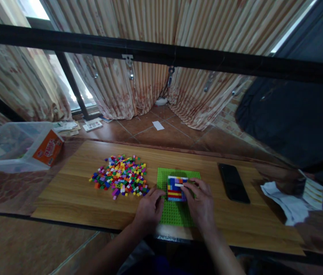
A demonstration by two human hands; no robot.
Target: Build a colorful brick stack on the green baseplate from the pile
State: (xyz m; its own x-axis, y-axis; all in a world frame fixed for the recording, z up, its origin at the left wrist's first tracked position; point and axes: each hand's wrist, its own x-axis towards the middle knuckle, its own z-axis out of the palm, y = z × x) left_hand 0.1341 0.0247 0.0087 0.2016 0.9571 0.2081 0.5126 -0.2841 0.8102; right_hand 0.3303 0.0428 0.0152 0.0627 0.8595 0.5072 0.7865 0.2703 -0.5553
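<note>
A block build of white, blue, red, yellow, orange and purple toy bricks point(173, 194) stands on a green studded baseplate point(175, 215). My right hand point(203, 202) reaches over its right side, thumb and index finger pinched at a small white brick point(178, 185) above the rows. Whether that brick touches the build cannot be made out. On the other side, my left hand point(150, 208) rests at the baseplate's left edge, its fingers bent and its fingertips close to the build. A gap shows between its thumb and index finger, with nothing visible in them.
Left of the baseplate lies a loose heap of multicoloured bricks point(124, 175) on the wooden board point(72, 183). To the right are a black phone point(234, 182) and crumpled white paper point(286, 202). A clear plastic bin point(20, 149) sits at far left. A dark rail point(150, 49) crosses behind.
</note>
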